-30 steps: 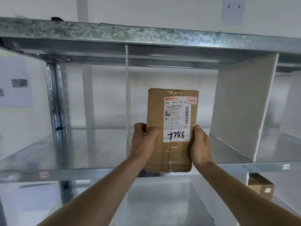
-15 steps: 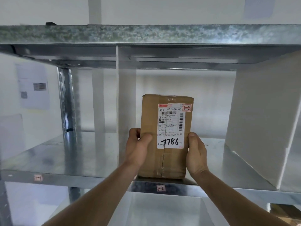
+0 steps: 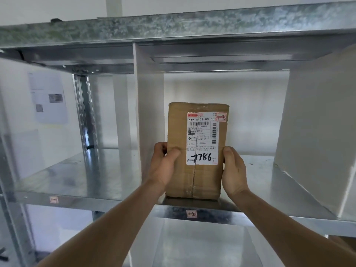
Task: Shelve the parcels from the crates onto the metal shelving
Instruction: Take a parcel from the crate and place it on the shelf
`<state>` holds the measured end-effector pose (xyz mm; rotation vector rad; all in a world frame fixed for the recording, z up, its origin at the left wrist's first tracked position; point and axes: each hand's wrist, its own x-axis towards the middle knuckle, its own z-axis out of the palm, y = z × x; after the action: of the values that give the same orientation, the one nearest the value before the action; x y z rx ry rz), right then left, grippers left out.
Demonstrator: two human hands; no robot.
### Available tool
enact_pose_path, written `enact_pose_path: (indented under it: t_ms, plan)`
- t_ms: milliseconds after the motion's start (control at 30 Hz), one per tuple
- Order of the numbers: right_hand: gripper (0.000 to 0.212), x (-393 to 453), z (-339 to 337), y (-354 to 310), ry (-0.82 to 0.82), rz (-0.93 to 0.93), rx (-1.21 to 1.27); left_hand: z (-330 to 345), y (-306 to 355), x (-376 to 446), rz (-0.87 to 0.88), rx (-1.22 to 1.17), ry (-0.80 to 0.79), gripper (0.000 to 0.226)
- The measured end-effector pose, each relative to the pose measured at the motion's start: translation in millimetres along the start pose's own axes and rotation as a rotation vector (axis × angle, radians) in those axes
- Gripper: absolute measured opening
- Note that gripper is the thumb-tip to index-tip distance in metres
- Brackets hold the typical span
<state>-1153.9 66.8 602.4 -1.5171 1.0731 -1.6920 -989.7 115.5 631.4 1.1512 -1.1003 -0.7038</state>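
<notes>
A brown cardboard parcel stands upright at the front edge of the metal shelf, its white label reading 7786 and a red 1-2 tag facing me. My left hand grips its left side with the thumb across the front. On the other side, my right hand holds the parcel's right edge. The parcel sits in the bay between two white dividers, above a small 1-2 tag on the shelf lip.
A white divider rises just left of the parcel and a larger, leaning one stands to the right. The upper shelf beam runs overhead. A steel upright is at the left. A lower shelf shows below.
The parcel has moved forward into the bay and now rests on the shelf edge above the 1-2 tag. Both hands keep their hold, and the view has drawn closer.
</notes>
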Motion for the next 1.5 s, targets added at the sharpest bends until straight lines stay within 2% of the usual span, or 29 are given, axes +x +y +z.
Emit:
enact_pose_path:
  t_ms: [167, 333, 433, 500, 567, 633, 800, 933, 1100, 1233, 1367, 1500]
  plan:
    - [0.033, -3.4, -2.5, 1.4, -0.023, 0.027, 0.028, -0.7, -4.3, 2.2, 0.026, -0.075, 0.037, 0.039]
    - [0.046, -9.6, -8.7, -0.7, -0.036, 0.034, 0.074, 1.9, -4.6, -6.3, 0.023, -0.109, 0.022, 0.039]
    - [0.067, -17.8, -11.7, -0.9, -0.040, 0.018, 0.077, 4.3, -3.1, -16.8, 0.030, -0.114, 0.015, 0.036]
    - [0.073, -23.8, -13.3, -0.3, -0.052, 0.019, 0.105, 5.4, -5.1, -23.4, 0.033, -0.125, 0.018, 0.034]
    - [0.067, -30.1, -15.3, -2.8, -0.061, 0.017, 0.111, 5.6, -5.3, -30.5, 0.048, -0.114, 0.016, 0.032]
    - [0.057, -35.5, -18.2, -5.7, -0.059, 0.009, 0.085, 5.1, -3.1, -38.1, 0.055, -0.091, 0.026, 0.039]
    - [0.070, -53.1, -22.9, -7.1, -0.017, -0.009, 0.049, 0.9, 5.0, -68.4, 0.057, -0.036, 0.044, 0.088]
    - [0.058, -71.1, -21.6, -16.5, 0.031, -0.025, 0.034, -7.9, 10.3, -85.9, 0.075, -0.017, 0.017, 0.060]
    - [0.056, -113.7, -12.9, -40.1, 0.056, -0.056, 0.013, -33.5, 12.1, -112.9, 0.067, -0.042, -0.067, 0.059]
    - [0.039, -157.4, 3.9, -56.1, 0.040, -0.136, -0.015, -73.8, 11.2, -140.2, 0.067, -0.060, -0.105, 0.044]
    - [0.053, -203.1, 36.8, -67.2, 0.017, -0.197, -0.049, -128.2, 14.4, -171.9, 0.040, -0.010, -0.089, 0.086]
    - [0.033, -238.9, 80.6, -77.9, -0.079, -0.247, -0.129, -191.7, 15.0, -199.1, 0.014, 0.022, 0.007, 0.083]
